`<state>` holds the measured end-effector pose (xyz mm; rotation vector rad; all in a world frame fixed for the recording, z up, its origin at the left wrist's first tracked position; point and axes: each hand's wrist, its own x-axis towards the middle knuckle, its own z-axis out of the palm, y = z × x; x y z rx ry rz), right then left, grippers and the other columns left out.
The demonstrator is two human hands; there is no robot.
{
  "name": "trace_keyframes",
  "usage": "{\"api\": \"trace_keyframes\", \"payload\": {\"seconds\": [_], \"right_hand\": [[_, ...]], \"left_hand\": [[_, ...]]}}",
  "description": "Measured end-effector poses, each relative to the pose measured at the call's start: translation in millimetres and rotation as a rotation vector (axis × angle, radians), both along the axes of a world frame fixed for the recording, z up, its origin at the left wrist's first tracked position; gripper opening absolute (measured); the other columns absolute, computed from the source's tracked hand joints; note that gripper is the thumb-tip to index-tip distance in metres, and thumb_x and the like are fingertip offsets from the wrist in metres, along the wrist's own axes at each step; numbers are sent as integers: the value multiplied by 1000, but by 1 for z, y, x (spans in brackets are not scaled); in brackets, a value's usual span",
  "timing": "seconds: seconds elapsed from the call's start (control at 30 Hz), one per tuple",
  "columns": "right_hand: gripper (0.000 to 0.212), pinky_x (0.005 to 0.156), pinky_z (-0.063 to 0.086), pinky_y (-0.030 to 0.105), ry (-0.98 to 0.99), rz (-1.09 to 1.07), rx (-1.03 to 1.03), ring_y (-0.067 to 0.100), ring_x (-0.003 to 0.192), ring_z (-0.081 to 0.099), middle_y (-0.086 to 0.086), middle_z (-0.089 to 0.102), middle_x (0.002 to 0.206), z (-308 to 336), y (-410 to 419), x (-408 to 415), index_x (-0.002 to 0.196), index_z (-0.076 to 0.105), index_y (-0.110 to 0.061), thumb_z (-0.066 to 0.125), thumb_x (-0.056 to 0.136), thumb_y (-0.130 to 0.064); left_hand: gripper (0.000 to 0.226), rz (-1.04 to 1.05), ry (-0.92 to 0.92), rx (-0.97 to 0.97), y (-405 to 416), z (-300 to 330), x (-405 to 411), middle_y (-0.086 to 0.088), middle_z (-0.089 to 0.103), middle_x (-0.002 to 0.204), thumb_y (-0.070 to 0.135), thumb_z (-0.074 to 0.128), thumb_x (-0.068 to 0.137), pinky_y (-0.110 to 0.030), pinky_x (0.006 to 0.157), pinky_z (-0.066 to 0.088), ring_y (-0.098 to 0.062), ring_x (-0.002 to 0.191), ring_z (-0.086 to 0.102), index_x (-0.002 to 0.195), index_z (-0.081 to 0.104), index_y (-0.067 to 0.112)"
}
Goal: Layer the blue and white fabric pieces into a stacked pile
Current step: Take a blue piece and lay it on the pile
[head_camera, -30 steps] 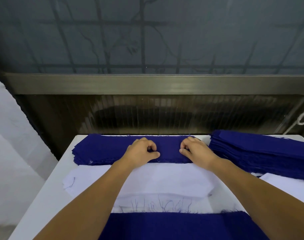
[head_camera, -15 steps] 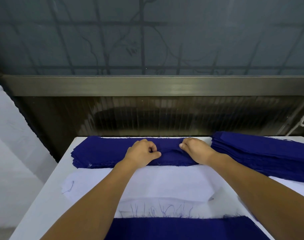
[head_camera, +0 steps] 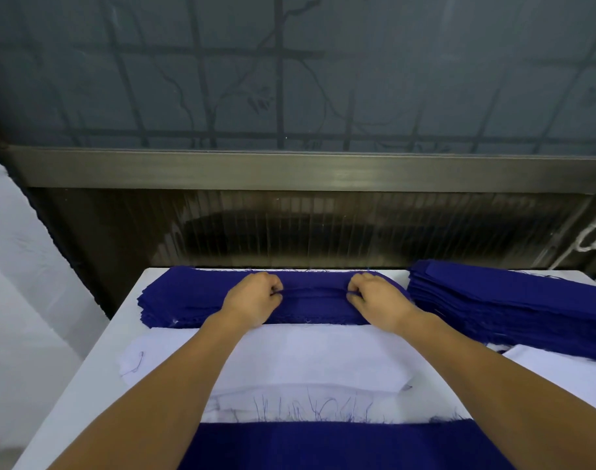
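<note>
A stack of blue fabric pieces (head_camera: 184, 300) lies at the far edge of the white table (head_camera: 96, 374). My left hand (head_camera: 252, 300) and my right hand (head_camera: 377, 300) rest on top of it, each pinching the top blue piece, which is raised into a small ridge (head_camera: 313, 293) between them. In front of that stack lies a pile of white fabric pieces (head_camera: 310, 361). A blue piece (head_camera: 323, 446) lies nearest me on a white one with frayed blue threads.
A taller stack of blue fabric (head_camera: 513, 303) sits at the right, with more white fabric (head_camera: 561, 371) in front of it. A dark ribbed panel and window frame (head_camera: 306, 171) stand behind the table. The table's left edge drops to a pale floor.
Both hands have slid farther apart on the blue stack and now pinch its top piece, pulling up a ridge between them.
</note>
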<state>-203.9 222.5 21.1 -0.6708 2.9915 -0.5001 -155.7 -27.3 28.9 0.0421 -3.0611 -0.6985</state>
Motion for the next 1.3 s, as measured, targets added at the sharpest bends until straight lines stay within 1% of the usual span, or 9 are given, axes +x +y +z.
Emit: {"api": "trace_keyframes", "payload": {"seconds": [0.1, 0.33, 0.63, 0.73, 0.87, 0.97, 1.1, 1.23, 1.3], "right_hand": [[20, 84, 43, 19, -15, -16, -31, 11, 100, 53, -2, 58, 117, -2, 4, 1, 116, 58, -21, 44, 102, -24], [25, 83, 39, 17, -48, -48, -80, 9, 99, 51, -1, 57, 121, -1, 8, 5, 123, 58, -18, 45, 102, -19], [15, 78, 48, 20, 5, 15, -138, 7, 86, 59, -8, 64, 96, 35, 40, 72, 102, 67, -20, 53, 99, -21], [21, 61, 43, 20, -130, 67, -198, 5, 67, 56, -9, 62, 73, 52, 68, 115, 78, 65, -27, 57, 96, -22], [18, 67, 49, 23, -523, 121, -202, 8, 76, 65, -4, 70, 85, 75, 101, 165, 85, 70, -28, 56, 97, -30], [20, 69, 51, 21, -582, 122, -147, 14, 81, 67, -4, 72, 89, 82, 104, 179, 86, 70, -26, 54, 98, -29], [18, 77, 54, 23, -374, 47, -246, 5, 86, 67, -16, 71, 93, 81, 101, 181, 92, 72, -29, 55, 97, -25], [15, 79, 46, 11, 73, 75, -331, -1, 93, 62, -25, 65, 95, 65, 112, 201, 94, 70, -38, 60, 91, -26], [15, 83, 42, 8, 312, 156, -257, -4, 94, 58, -24, 65, 96, 43, 116, 215, 95, 73, -32, 60, 92, -25]], "left_hand": [[6, 67, -9, -21, -39, 1, 10, 4, 64, 95, 24, 59, 94, -37, 82, 54, -16, 88, 60, 98, 64, 24], [11, 221, 44, -151, -97, 2, 35, 2, 65, 104, 23, 57, 95, -29, 79, 52, -13, 88, 59, 104, 65, 23], [20, 42, 223, -278, -84, 24, 93, 7, 62, 114, 25, 57, 95, -21, 88, 45, -8, 101, 54, 113, 67, 24], [14, -97, 70, -190, -85, 37, 137, 18, 64, 104, 30, 59, 94, -10, 78, 44, 0, 89, 58, 105, 66, 35], [19, -329, -379, 194, -81, 65, 183, 21, 69, 90, 26, 60, 94, -11, 70, 49, 2, 84, 65, 89, 71, 42], [19, -392, -357, 192, -72, 72, 192, 23, 69, 92, 26, 62, 94, -13, 75, 49, 0, 87, 65, 89, 71, 42], [18, -267, -88, 116, -68, 72, 187, 24, 67, 94, 25, 62, 92, -14, 79, 51, 6, 90, 61, 94, 66, 42], [24, -212, 272, 148, -68, 61, 206, 26, 62, 87, 23, 70, 83, -10, 74, 49, 2, 90, 60, 85, 66, 46], [20, -279, 314, 59, -67, 43, 222, 27, 61, 88, 27, 71, 82, -14, 75, 51, 1, 91, 59, 86, 68, 46]]}}
